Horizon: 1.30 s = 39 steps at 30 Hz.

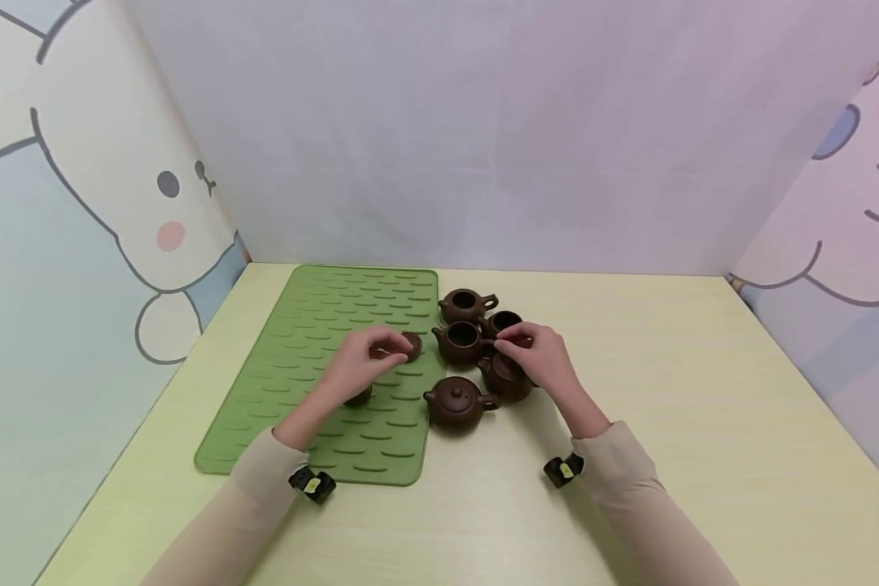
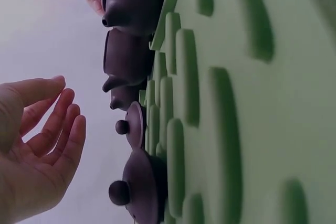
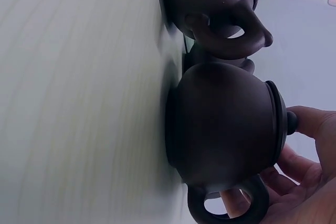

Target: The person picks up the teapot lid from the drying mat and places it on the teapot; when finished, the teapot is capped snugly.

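Observation:
My left hand (image 1: pixel 366 358) hovers over the green ridged mat (image 1: pixel 264 407), fingers loosely bent and holding nothing. Dark brown teapot lids with round knobs lie on the mat around it, one lid (image 1: pixel 413 347) just beyond the fingertips and another lid (image 1: pixel 359 398) partly hidden under the wrist. In the left wrist view a lid (image 2: pixel 144 187) and the empty left hand (image 2: pixel 44 145) stand apart. On the right, my right hand (image 1: pixel 535 350) pinches the knob (image 3: pixel 292 123) of a lid seated on a dark teapot (image 3: pixel 226 124); its fingers partly cover that teapot in the head view.
Three lidless teapots cluster at the mat's right edge: a far teapot (image 1: pixel 457 308), a middle teapot (image 1: pixel 457 352) and one beside it (image 1: pixel 504 323). A lidded teapot (image 1: pixel 456 404) stands nearer. The pale table (image 1: pixel 666 407) extends right, with a white wall (image 1: pixel 483 146) behind.

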Each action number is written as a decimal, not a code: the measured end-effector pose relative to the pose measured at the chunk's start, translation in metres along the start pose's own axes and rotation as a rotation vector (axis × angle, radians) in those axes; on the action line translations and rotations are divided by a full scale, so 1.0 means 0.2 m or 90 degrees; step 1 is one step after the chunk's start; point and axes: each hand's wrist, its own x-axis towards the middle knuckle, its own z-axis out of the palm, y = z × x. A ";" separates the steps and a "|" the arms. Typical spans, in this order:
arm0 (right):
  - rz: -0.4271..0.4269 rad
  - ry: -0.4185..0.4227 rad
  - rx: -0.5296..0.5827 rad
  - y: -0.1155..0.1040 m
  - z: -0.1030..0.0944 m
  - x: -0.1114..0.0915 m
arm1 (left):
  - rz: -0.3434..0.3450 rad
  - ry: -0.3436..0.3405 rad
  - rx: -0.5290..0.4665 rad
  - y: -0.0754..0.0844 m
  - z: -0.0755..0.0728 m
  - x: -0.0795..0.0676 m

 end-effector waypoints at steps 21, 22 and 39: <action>0.002 -0.002 -0.014 -0.01 0.01 0.00 | -0.042 0.026 0.028 -0.12 -0.12 -0.12; 0.003 -0.003 -0.014 -0.01 0.01 0.00 | -0.043 0.026 0.029 -0.13 -0.12 -0.13; -0.002 -0.005 -0.025 -0.01 0.01 0.00 | -0.074 0.008 0.031 -0.20 -0.18 -0.21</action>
